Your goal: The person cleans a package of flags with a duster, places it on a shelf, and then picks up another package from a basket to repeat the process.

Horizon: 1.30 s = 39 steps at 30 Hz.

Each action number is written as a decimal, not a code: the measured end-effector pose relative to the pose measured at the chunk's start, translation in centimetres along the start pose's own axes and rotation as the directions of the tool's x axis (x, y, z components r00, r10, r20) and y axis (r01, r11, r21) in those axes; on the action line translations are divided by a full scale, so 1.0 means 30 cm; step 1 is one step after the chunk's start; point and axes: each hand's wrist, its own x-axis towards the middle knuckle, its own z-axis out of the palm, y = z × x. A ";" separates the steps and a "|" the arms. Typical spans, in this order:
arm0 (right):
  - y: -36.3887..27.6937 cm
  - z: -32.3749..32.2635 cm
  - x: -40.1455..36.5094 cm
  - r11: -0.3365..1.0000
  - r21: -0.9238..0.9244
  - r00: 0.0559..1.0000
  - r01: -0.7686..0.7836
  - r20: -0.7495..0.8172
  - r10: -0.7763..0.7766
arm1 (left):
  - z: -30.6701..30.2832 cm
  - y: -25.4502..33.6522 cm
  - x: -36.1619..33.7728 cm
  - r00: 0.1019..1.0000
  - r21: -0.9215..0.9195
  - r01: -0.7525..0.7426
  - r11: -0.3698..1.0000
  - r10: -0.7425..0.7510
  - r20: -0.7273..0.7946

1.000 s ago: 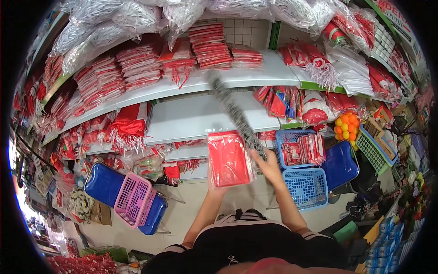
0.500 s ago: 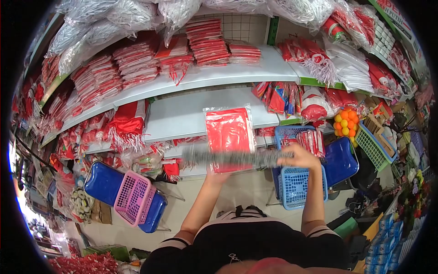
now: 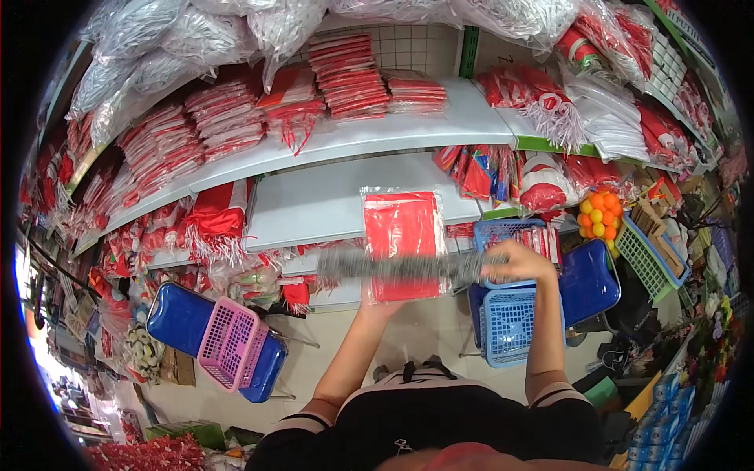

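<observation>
A red packet in clear plastic (image 3: 403, 228) lies upright before me, in front of the middle shelf. My left hand (image 3: 378, 297) is at its lower left edge, mostly hidden behind the packet, and supports it from below. My right hand (image 3: 510, 263) is closed on the right end of a long grey-green duster-like thing (image 3: 408, 268), blurred by motion, which crosses the packet's lower part. The exact kind of this long thing is hard to make out.
Stacks of red and white packets (image 3: 345, 74) fill the upper shelf (image 3: 471, 114). A pink basket (image 3: 229, 344) rests on a blue chair (image 3: 179, 318) at the left. Blue baskets (image 3: 510, 326) and another blue chair (image 3: 591, 282) stand at the right, near orange and yellow balls (image 3: 601, 213).
The packet has shifted slightly right and stands straighter. My right hand has moved a little to the right with the long blurred thing. The view has shifted slightly.
</observation>
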 end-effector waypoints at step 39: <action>-0.518 0.014 1.597 0.702 0.334 0.419 0.629 -0.906 0.055 | 0.151 1.187 0.558 0.953 0.851 -0.089 0.518 0.293 -0.079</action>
